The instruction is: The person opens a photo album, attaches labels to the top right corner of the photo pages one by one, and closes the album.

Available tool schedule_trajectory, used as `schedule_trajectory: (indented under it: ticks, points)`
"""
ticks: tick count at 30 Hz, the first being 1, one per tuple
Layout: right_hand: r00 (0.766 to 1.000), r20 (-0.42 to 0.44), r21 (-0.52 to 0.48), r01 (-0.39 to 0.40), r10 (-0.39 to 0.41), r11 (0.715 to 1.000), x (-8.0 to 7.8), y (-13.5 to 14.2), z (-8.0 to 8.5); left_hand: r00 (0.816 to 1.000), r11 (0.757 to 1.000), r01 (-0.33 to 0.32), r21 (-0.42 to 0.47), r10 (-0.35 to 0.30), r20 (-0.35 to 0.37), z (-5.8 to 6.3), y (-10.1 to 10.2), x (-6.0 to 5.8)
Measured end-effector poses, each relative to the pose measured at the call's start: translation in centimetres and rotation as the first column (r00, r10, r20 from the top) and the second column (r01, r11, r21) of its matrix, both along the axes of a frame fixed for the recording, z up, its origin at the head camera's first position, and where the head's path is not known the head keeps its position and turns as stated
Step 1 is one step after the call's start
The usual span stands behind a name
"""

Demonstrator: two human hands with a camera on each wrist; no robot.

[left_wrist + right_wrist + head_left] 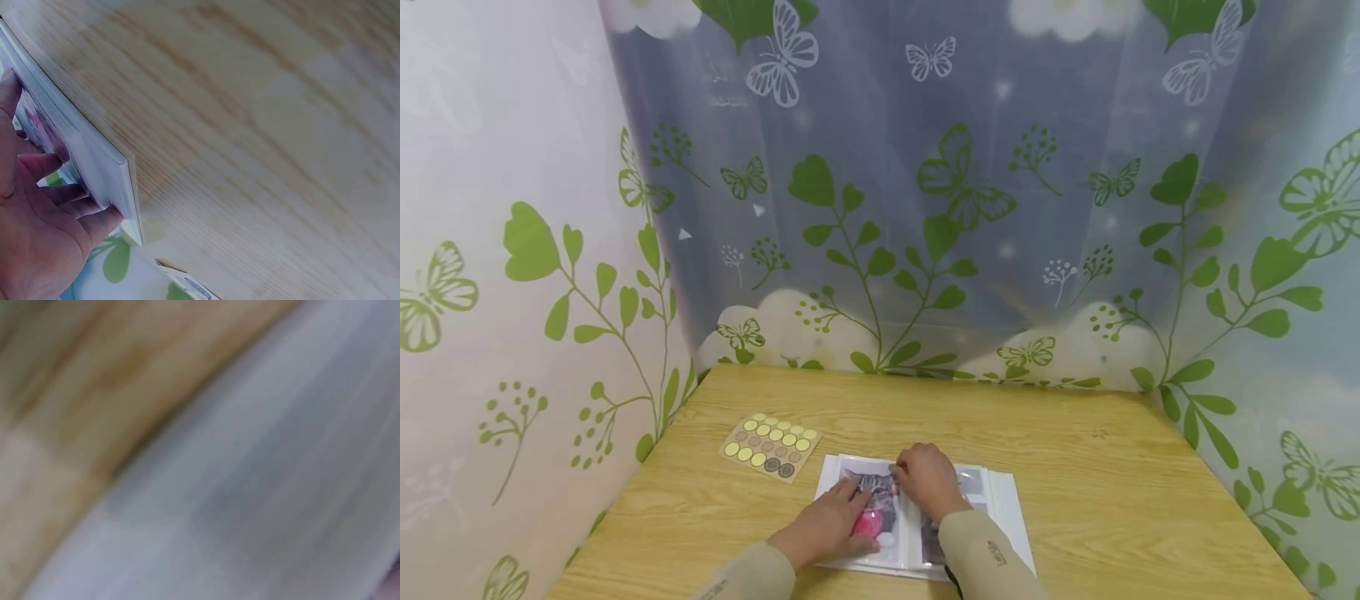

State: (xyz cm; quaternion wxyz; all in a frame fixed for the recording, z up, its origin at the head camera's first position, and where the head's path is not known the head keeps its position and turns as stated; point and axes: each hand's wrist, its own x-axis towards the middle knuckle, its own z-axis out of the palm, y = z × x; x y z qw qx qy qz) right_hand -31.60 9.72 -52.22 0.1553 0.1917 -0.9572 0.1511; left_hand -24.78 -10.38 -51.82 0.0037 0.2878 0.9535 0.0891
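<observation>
An open photo album (1017,508) with clear sleeves lies on the table. Its left page holds a picture of a grey cat (887,521) with a pink round shape. My left hand (831,523) rests on that page with its fingers spread over the picture; in the left wrist view the fingers of the left hand (47,206) lie against the page. Curled at the picture's upper right edge, my right hand (931,479) pinches there, its fingertips partly hidden. The right wrist view is blurred and mostly shows the pale album edge (206,481).
A sheet of round yellow and dark stickers (771,446) lies left of and behind the album. The wooden table (1097,467) reaches back to a curtain (880,250) with leaves and butterflies, which also hangs along both sides.
</observation>
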Motion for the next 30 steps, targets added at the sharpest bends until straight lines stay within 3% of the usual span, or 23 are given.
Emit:
schedule_trajectory:
  ticks: [14, 24, 30]
  points:
    - [0.998, 0.023, 0.112, -0.058, 0.055, 0.992, 0.8, 0.4, 0.0, 0.999, 1.000, -0.015, -0.007, 0.015, 0.035, 0.4, 0.2, 0.1]
    - [0.996, -0.039, 0.238, -0.070, 0.082, 0.969, 1.8, 0.0, -0.4, 1.000, 1.000, -0.008, -0.008, 0.008, 0.018, 0.5, 0.1, 0.1]
    - [0.997, -0.005, 0.295, -0.072, 0.077, 0.953, 2.5, -0.3, -0.5, 1.000, 1.000, -0.006, 0.000, 0.006, 0.014, 0.4, 0.1, 0.0]
